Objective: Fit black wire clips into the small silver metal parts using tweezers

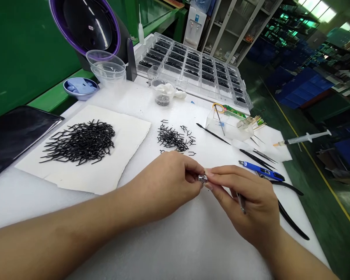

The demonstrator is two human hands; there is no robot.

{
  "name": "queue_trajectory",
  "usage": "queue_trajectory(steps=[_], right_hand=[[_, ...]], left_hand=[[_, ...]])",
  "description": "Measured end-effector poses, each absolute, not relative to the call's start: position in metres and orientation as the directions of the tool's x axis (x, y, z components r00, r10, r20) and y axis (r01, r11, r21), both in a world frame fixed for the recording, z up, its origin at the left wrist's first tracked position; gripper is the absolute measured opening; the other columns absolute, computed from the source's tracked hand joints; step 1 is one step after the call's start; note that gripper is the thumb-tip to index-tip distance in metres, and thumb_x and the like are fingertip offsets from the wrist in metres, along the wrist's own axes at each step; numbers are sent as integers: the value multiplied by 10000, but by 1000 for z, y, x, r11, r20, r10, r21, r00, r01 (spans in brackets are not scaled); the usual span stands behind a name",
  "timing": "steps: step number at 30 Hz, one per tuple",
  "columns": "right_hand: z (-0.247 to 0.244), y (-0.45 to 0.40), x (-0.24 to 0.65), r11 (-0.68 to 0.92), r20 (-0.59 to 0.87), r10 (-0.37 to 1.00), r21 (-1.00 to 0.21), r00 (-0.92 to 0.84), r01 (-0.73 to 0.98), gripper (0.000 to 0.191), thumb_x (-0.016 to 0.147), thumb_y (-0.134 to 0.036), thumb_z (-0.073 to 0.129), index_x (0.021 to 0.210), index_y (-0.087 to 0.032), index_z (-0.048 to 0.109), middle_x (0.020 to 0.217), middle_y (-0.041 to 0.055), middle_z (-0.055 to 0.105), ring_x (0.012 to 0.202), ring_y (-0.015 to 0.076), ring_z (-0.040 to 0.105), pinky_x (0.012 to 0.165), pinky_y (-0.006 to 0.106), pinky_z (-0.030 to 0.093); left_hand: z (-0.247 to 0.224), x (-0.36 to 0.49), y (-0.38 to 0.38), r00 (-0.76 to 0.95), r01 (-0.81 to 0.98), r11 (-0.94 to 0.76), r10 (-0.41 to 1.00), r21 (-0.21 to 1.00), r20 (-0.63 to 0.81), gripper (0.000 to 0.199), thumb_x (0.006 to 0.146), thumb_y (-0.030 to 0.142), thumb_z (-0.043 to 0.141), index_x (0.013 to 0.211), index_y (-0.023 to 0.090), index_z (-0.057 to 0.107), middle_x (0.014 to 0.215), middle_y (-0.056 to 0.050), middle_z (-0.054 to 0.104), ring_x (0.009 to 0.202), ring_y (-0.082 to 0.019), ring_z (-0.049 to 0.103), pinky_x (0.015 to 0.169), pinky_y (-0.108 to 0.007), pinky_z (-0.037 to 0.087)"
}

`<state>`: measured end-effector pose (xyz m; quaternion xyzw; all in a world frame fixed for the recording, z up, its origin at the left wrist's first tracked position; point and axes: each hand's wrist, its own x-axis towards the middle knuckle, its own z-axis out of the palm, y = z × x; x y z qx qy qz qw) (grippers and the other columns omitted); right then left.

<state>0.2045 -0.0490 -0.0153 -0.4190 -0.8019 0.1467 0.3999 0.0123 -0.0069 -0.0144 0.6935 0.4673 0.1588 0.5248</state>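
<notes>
small silver part (202,179), pinched between left hand (161,184) and right hand (246,202)

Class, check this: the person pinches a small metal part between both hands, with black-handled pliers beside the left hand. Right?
Not quite: the head view shows the black-handled pliers beside the right hand, not the left hand. The small metal part is as stated.

- Open white surface (163,245) lies free on the near side of your grips.
- Black pliers (291,221) stand just right of your right grip (245,198).
- A blue-bodied tool (262,171) blocks the way beyond that grip.
- Loose black wire clips (172,138) lie ahead of your left grip (160,186), near it.
</notes>
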Motion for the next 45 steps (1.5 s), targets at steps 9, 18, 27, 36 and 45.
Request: queue_trajectory(steps=[9,18,27,36,45], right_hand=[[-13,-36,230,281,401,915,-577,-34,767,78,845,-206,759,906,-255,757,908,-3,780,590,125,603,491,283,429],[-26,-15,250,134,272,962,-397,-23,908,58,815,-252,734,839,-247,786,901,44,791,813,256,678,715,406,491],[-15,-36,228,291,396,918,-607,-36,739,91,854,-196,714,919,-234,764,957,40,791,758,174,711,526,275,500],[-17,-51,205,420,397,902,-719,-170,553,213,854,-86,697,999,-231,755,954,51,768,616,119,629,393,243,400],[-11,-47,201,525,462,846,-629,-266,574,240,846,-39,666,962,-219,774,939,62,785,668,138,697,390,229,432]], left_hand=[[-15,9,-4,471,467,98,813,879,-341,232,816,355,664,1010,318,786,797,52,768,723,-163,709,632,-261,506],[-12,6,-5,452,487,109,818,867,-357,237,815,365,677,1022,307,777,815,36,764,759,-175,714,657,-275,509],[-12,8,-4,475,483,103,803,870,-359,257,818,379,671,1031,290,784,703,44,712,654,-152,646,573,-243,455],[-3,12,-4,530,427,101,778,899,-339,198,817,309,617,845,263,807,579,63,537,538,-98,423,470,-205,318],[-6,11,-5,517,454,32,804,890,-293,201,829,327,621,826,279,816,609,60,646,586,-119,526,511,-220,380]])
